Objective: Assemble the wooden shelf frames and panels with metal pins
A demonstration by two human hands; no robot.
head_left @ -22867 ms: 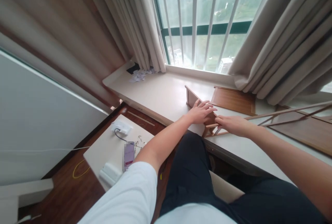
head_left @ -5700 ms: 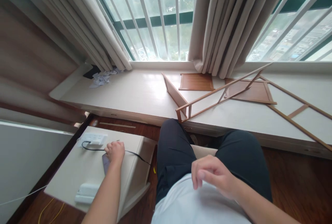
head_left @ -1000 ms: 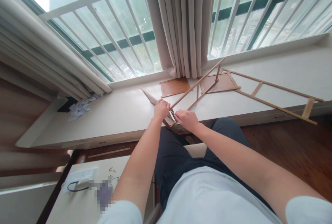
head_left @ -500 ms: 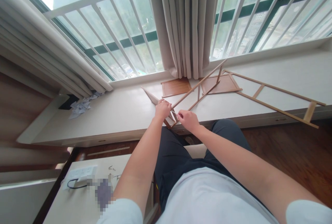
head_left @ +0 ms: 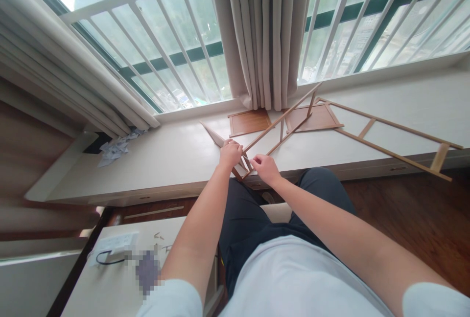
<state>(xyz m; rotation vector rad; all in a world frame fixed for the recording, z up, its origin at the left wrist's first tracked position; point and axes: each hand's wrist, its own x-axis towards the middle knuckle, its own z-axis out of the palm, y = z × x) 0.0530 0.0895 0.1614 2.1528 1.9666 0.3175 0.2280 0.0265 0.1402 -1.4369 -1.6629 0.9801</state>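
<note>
A thin wooden ladder-like frame (head_left: 282, 119) rises at a slant from the near edge of the white window ledge (head_left: 172, 160). Its near corner meets an upright wooden panel (head_left: 215, 136). My left hand (head_left: 230, 153) is closed around that panel's near end at the joint. My right hand (head_left: 263, 167) pinches at the frame's near corner, fingers pressed together; what it holds is too small to make out. The two hands are a few centimetres apart.
A second long wooden frame (head_left: 389, 133) lies flat on the ledge to the right. Two brown panels (head_left: 248, 122) rest by the hanging curtain (head_left: 268, 33). Crumpled paper (head_left: 115, 148) sits at the ledge's left end. A low white table (head_left: 121, 268) with a power strip (head_left: 113, 243) stands at lower left.
Both hands stay at the frame's near corner. The right hand's fingers have shifted slightly at the joint since a second ago. Earlier the left hand reached to the low table.
</note>
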